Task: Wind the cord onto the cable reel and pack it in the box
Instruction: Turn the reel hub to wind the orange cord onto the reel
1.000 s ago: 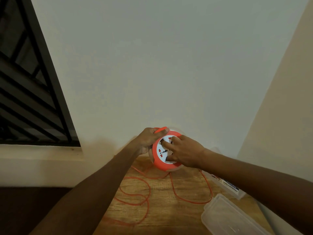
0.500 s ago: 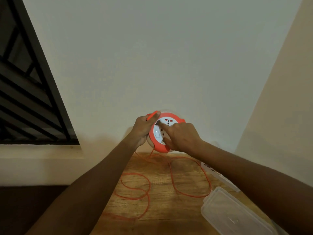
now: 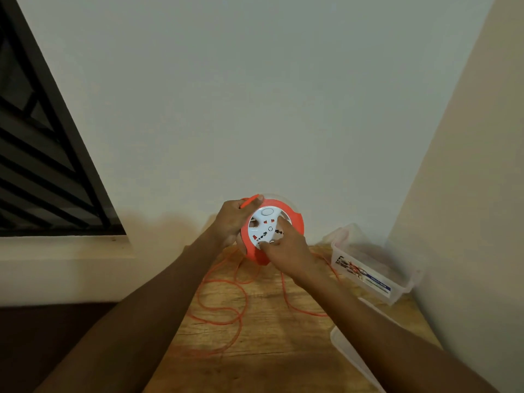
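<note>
I hold an orange cable reel (image 3: 292, 219) with a white socket face above the wooden table (image 3: 269, 364). My left hand (image 3: 235, 219) grips the reel's left rim and its orange handle. My right hand (image 3: 286, 251) lies on the white face, fingertips curled into its recesses. The orange cord (image 3: 224, 316) hangs from the reel and lies in loose loops on the table. A clear plastic box (image 3: 371, 268) with a printed label stands at the back right, against the wall corner.
The box's clear lid (image 3: 354, 355) lies flat on the table at the right, partly under my right forearm. A white wall rises behind the table and another stands at the right. A dark barred window (image 3: 37, 154) is at the left.
The white face has turned under my right hand, which has slid lower on it. The cord loops have shifted slightly. The box at the back right has come into full view.
</note>
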A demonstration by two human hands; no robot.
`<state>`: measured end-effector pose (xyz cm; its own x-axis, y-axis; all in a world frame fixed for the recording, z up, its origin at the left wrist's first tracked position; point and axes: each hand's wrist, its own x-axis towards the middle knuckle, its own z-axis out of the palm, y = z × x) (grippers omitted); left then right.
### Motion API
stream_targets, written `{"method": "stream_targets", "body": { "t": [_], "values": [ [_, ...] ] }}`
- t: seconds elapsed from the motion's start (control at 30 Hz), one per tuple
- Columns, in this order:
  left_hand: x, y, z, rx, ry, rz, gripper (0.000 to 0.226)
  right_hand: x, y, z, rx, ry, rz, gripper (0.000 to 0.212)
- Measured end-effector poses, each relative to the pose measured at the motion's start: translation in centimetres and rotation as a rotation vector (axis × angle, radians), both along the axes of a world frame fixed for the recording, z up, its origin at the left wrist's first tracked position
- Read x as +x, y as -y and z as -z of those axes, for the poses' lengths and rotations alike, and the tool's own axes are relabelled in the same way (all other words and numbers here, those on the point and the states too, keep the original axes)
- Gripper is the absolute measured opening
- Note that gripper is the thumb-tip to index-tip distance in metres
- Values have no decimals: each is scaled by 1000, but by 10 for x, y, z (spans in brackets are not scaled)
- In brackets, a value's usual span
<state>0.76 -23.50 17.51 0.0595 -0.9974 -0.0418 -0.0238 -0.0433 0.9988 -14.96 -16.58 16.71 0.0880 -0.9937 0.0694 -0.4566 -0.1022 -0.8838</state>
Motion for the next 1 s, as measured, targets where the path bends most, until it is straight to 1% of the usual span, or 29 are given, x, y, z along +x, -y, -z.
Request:
{"method": "stream_targets", "body": {
  "t": [0.03, 0.1, 0.17, 0.2, 0.27, 0.33, 0.43, 0.53, 0.7, 0.77, 0.83, 0.9, 1.0],
  "values": [
    [3, 0, 0, 16, -10, 16, 42, -6, 0, -1, -125, -187, -32, 59],
    [9, 0, -1, 30, 1, 45, 41, -19, 1, -2, -443, -579, -96, 41],
    [14, 0, -3, 45, 7, 84, 39, -29, 7, -8, -715, -895, -301, 30],
    [16, 0, -4, 58, -6, 114, 36, -33, 9, -12, -801, -1003, -421, 27],
    [19, 0, -7, 80, -6, 182, 31, -35, 14, -22, -859, -1130, -587, 24],
    [20, 0, -9, 95, 32, 241, 33, -35, 18, -33, -862, -1227, -673, 26],
    [17, 1, -11, 89, 83, 295, 38, -29, 18, -45, -834, -1434, -745, 31],
    [15, 1, -12, 79, 106, 291, 37, -24, 16, -55, -880, -1600, -790, 36],
    [17, 0, -14, 55, 144, 270, 31, -17, 17, -63, -1040, -1750, -847, 43],
    [16, -1, -17, 60, 148, 294, 28, -12, 19, -64, -1122, -1781, -855, 44],
    [15, -2, -19, 72, 132, 315, 26, -10, 21, -63, -1176, -1771, -848, 40],
    [17, -3, -19, 71, 102, 285, 29, -12, 24, -63, -1157, -1689, -795, 43],
    [20, -5, -17, 44, -20, 203, 36, -15, 28, -62, -1029, -1426, -573, 56]
  ]
}}
